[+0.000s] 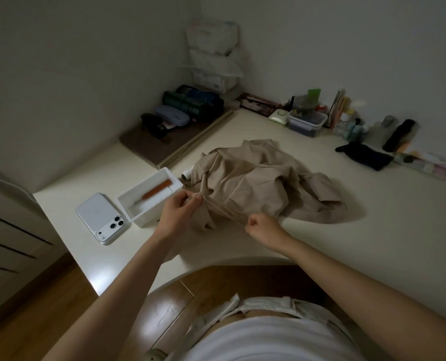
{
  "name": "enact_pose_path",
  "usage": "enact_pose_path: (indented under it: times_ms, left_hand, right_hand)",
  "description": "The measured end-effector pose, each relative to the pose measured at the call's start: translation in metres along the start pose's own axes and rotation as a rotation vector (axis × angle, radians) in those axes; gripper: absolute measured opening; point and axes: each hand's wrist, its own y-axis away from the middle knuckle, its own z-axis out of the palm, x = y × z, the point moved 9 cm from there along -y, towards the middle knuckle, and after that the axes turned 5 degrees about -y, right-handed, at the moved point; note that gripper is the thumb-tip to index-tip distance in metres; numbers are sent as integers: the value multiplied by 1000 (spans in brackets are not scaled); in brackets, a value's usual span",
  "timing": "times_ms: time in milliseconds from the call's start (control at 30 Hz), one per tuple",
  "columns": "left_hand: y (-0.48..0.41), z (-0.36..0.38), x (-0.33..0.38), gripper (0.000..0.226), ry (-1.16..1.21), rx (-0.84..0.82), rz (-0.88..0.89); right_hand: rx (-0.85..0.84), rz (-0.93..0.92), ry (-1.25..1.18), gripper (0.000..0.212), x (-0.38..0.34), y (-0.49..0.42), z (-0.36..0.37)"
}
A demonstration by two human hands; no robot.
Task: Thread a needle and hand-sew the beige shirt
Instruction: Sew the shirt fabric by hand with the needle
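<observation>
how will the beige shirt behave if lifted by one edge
Probably floppy: the beige shirt lies in soft crumpled folds. Likely light too: the left hand and right hand hold an edge taut with just a pinch each.

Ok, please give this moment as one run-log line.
left hand: pinches thread | right hand: pinches thread | thread: stretched between hands above beige shirt

No legible text, labels or numbers.

beige shirt (263, 178), white phone (100, 217), white tray (149, 198)
</observation>
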Motion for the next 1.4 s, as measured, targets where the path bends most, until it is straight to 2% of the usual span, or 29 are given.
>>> enact_pose_path:
  times_ms: [100, 167, 300, 433, 567, 700, 867, 1067, 1167, 1267, 1400]
  left_hand:
    - [0, 2, 2, 27, -19, -9, 7]
    - [0, 4, 3, 27, -14, -23, 1]
    - [-1, 9, 3, 26, -22, -42, 14]
    - [0, 14, 6, 23, -3, -66, 33]
    - [1, 16, 8, 20, -18, -99, 54]
    - [0, 11, 4, 23, -21, -83, 35]
    - [-2, 6, -1, 24, -44, -71, 24]
    - [1, 17, 2, 24, -19, -117, 25]
    - [4, 26, 6, 24, 16, -176, 26]
    - [7, 29, 9, 21, 21, -194, 26]
    - [4, 19, 4, 20, -6, -150, 14]
  right_hand:
    - [-53, 63, 81, 25, 13, -1, 2]
    - [4, 8, 92, 8, 3, 0, -2]
    - [195, -233, -30, 15, -45, 11, -17]
    - [153, -341, -72, 17, -77, 12, -6]
    - [139, -358, -67, 8, -85, 6, 3]
    - [127, -309, -18, 23, -72, 6, 3]
    - [82, -202, 65, 16, -38, 4, 2]
    - [99, -309, -102, 18, -67, 10, -2]
    - [92, -350, -103, 10, -79, 8, 6]
    - [125, -352, -105, 22, -76, 5, 5]
    - [115, -318, -52, 19, -62, 7, 3]
